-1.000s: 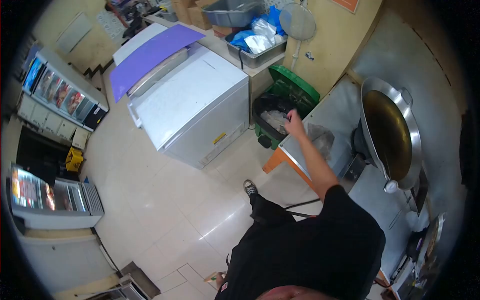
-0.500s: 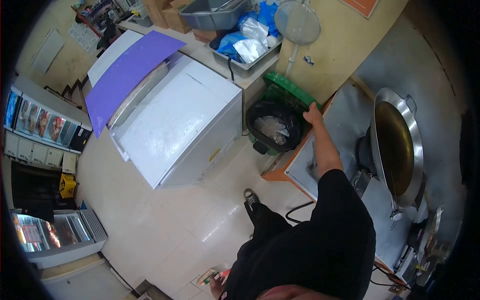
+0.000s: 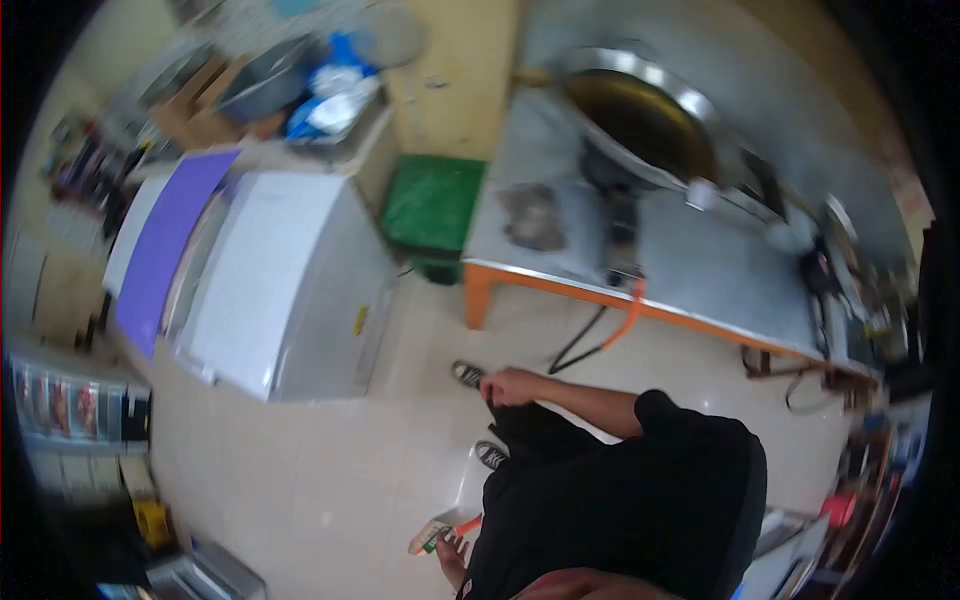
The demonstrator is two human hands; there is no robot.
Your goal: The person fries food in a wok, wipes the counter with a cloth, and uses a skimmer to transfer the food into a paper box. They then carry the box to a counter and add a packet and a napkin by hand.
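Note:
My right hand (image 3: 511, 387) is in front of my body, above one shoe, with its fingers curled in and nothing showing in them. Low in the view, my left hand (image 3: 452, 550) holds a small cream packet (image 3: 434, 537) with green print; an orange-red strip shows beside it. The green bin (image 3: 434, 205) stands between the white chest freezer (image 3: 265, 270) and the metal-topped table, its lid down over the black liner.
A large wok (image 3: 645, 120) of dark oil sits on a burner on the metal-topped table (image 3: 710, 265). An orange hose (image 3: 628, 318) hangs off its front edge. A purple board (image 3: 175, 250) lies on the freezer. Glass-fronted fridges stand at the left.
My right hand has let go of the bin lid and drawn back toward my body. The lid has dropped shut. My view has swung to the right; the packet stays in my left hand.

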